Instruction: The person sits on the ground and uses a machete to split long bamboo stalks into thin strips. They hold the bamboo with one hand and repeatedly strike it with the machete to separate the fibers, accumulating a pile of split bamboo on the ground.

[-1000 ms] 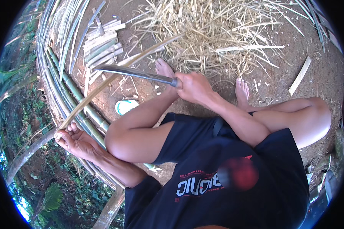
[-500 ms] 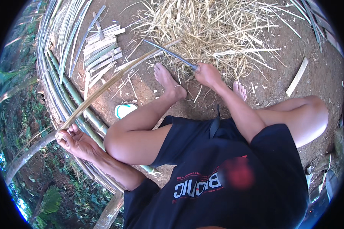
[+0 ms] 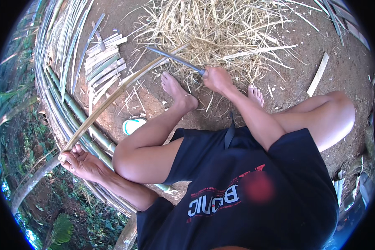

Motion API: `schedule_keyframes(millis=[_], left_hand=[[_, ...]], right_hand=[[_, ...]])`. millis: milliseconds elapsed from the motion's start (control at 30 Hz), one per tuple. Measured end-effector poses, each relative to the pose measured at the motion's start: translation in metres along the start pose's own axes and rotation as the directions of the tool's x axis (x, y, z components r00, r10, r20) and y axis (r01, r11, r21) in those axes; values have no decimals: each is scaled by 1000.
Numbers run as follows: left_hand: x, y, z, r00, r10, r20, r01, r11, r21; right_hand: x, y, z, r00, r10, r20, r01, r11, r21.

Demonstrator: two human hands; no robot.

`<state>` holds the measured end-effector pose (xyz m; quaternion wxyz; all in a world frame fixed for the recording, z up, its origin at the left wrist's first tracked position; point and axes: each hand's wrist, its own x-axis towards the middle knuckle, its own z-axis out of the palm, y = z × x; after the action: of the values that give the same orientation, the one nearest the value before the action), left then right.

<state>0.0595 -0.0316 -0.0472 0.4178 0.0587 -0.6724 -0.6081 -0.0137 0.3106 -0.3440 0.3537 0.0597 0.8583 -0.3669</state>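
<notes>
My left hand (image 3: 82, 164) is closed around the near end of a long, thin bamboo strip (image 3: 108, 103). The strip slants up past my left knee to the straw-coloured shavings (image 3: 221, 31). In my right hand (image 3: 218, 79) is the handle of a long knife (image 3: 177, 59). Its narrow grey blade points left and lies across the strip near the strip's far end. Whether the edge bites into the bamboo I cannot tell. My bare feet rest on the soil just below the shavings.
Cut bamboo slats (image 3: 105, 62) lie stacked at the upper left. Long green bamboo poles (image 3: 77, 109) run down the left side, beside plants. A white-and-green round container (image 3: 133, 126) stands near my left knee. One pale slat (image 3: 318, 75) lies at the right.
The whole view has shifted and turned slightly. The knife stays across the strip's far end, its blade face looking a little different. Both hands keep their hold.
</notes>
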Motion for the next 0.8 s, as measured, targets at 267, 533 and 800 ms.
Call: schedule_keyframes(millis=[267, 533, 800], left_hand=[[-5, 3, 16, 995, 4, -103, 1, 999, 49], [-3, -1, 11, 987, 26, -156, -18, 998, 55], [-10, 7, 12, 988, 54, -146, -22, 976, 216]], right_hand=[[11, 30, 13, 991, 101, -83, -92, 990, 106], [44, 70, 11, 993, 66, -100, -51, 988, 146], [-63, -67, 7, 899, -436, -33, 431, 871, 235]])
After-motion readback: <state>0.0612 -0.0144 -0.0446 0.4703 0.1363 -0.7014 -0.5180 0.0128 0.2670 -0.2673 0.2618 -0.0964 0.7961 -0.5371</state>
